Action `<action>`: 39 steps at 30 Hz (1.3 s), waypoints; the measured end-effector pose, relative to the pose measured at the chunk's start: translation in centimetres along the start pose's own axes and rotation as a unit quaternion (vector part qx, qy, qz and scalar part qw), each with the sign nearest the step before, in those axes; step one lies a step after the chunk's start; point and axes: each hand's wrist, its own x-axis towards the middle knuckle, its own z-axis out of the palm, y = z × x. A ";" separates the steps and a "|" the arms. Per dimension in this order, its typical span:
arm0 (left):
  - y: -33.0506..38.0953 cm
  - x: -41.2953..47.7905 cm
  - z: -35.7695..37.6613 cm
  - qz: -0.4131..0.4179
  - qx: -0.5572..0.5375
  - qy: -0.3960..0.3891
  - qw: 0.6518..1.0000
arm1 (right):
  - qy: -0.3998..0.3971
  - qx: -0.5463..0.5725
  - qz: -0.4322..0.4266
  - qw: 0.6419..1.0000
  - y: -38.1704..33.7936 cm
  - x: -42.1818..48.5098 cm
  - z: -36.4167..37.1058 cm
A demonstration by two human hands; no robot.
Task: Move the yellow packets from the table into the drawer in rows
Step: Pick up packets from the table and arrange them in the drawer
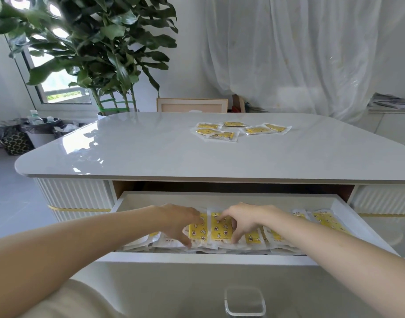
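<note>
The white drawer point(220, 257) stands pulled out below the table top point(151, 152). A row of yellow packets in clear wrappers lies inside it. My left hand point(181, 222) rests on one packet point(198, 230), fingers spread along its left edge. My right hand point(244, 220) presses on the neighbouring packet point(221, 229), fingertips at its right edge. More packets point(327, 220) lie to the right in the drawer. Several loose yellow packets point(240, 130) sit scattered on the far right part of the table.
A large green plant point(100, 49) stands behind the table's left corner. Bins and bags point(25, 134) sit on the floor at far left. A framed board point(192, 105) leans behind the table. A plastic sheet point(300, 53) hangs at right. The drawer's front carries a clear handle point(244, 301).
</note>
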 end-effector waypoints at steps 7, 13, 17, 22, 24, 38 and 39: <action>0.6 -2.2 -4.4 -0.003 -0.106 0.099 0.989 | 0.019 0.050 -0.013 0.998 -0.4 -2.9 -4.6; 0.6 -3.0 -7.4 -0.046 -0.122 0.230 0.964 | 0.093 0.086 0.018 0.992 0.4 -4.9 -8.9; -0.4 -2.1 -9.1 -0.085 -0.149 0.292 0.941 | 0.208 0.104 0.068 0.970 2.0 -4.8 -10.4; -1.8 1.6 -10.7 -0.132 -0.172 0.309 0.926 | 0.309 0.112 0.129 0.935 4.0 -2.9 -10.9; -2.3 3.9 -11.5 -0.152 -0.168 0.307 0.924 | 0.332 0.100 0.141 0.927 5.0 -1.5 -11.0; -10.8 22.6 -16.8 -0.233 -0.148 0.293 0.915 | 0.351 0.149 0.235 0.894 18.1 13.6 -16.7; -11.6 23.8 -17.0 -0.238 -0.147 0.287 0.916 | 0.348 0.151 0.237 0.894 19.0 14.7 -17.2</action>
